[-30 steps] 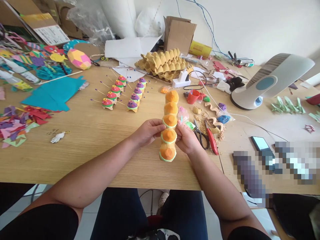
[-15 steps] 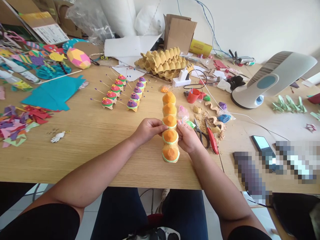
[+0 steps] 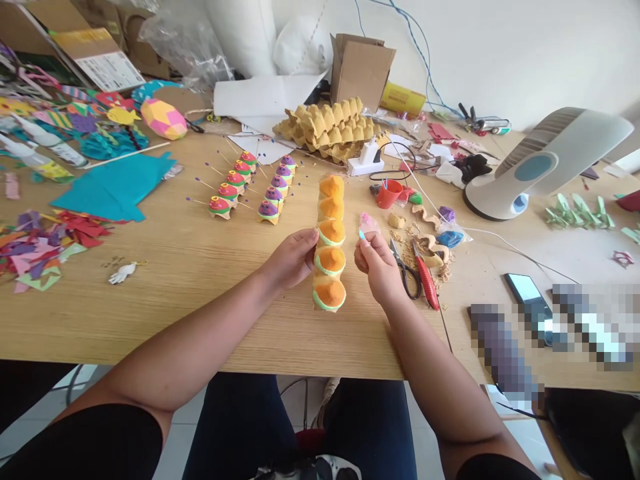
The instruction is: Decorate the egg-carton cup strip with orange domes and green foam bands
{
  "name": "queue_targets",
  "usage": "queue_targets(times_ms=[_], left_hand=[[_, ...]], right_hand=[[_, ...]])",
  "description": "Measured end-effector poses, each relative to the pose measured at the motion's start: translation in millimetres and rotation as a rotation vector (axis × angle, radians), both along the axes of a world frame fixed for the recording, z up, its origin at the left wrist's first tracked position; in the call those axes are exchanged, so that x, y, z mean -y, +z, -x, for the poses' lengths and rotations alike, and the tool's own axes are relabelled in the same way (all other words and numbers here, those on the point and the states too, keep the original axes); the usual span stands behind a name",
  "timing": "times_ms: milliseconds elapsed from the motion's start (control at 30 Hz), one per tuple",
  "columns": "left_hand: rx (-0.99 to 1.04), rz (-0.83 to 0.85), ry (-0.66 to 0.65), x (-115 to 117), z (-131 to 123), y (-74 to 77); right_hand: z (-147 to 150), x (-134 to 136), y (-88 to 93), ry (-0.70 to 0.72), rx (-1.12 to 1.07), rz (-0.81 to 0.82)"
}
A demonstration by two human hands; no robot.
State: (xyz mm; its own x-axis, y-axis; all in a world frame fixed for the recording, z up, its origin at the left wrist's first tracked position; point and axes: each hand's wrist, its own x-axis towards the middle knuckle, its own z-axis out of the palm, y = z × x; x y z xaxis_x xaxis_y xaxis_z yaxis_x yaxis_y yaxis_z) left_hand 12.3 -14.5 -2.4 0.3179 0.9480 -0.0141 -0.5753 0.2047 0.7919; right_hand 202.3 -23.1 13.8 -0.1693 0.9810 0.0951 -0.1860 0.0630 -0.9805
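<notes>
A strip of egg-carton cups painted orange (image 3: 329, 240), the near ones rimmed in green, stands lengthwise over the wooden table (image 3: 200, 280). My left hand (image 3: 290, 257) is closed on the strip's left side near its middle. My right hand (image 3: 376, 261) is just right of the strip, apart from it, fingers pinched together; what they hold is too small to name. A small bag with pink and green bits (image 3: 369, 223) lies just beyond that hand.
Scissors (image 3: 404, 270) and a red-handled tool (image 3: 426, 277) lie right of my right hand. Two painted cup rows with pins (image 3: 253, 188) stand behind. Plain egg cartons (image 3: 327, 127), a fan (image 3: 543, 163), a phone (image 3: 527, 297) and paper scraps (image 3: 45, 240) surround.
My right hand has let go of the orange strip and drawn slightly to the right. The left hand has tilted the strip a little leftward.
</notes>
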Motion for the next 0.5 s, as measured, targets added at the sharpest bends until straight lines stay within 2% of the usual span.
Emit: queue_targets(times_ms=[100, 167, 300, 500], left_hand=[[-0.026, -0.019, 0.044, -3, 1, -0.5], [-0.042, -0.038, 0.069, -4, 1, -1.4], [-0.089, -0.063, 0.081, -4, 1, -3.7], [-0.126, -0.074, 0.078, -3, 1, -5.9]], right_hand=[[-3, 4, 2.1, -0.056, 0.308, -0.277], [-4, 7, 4.2, -0.06, 0.439, -0.384], [-7, 11, 5.6, -0.057, 0.619, -0.521], [-11, 8, 3.3, -0.055, 0.772, -0.611]])
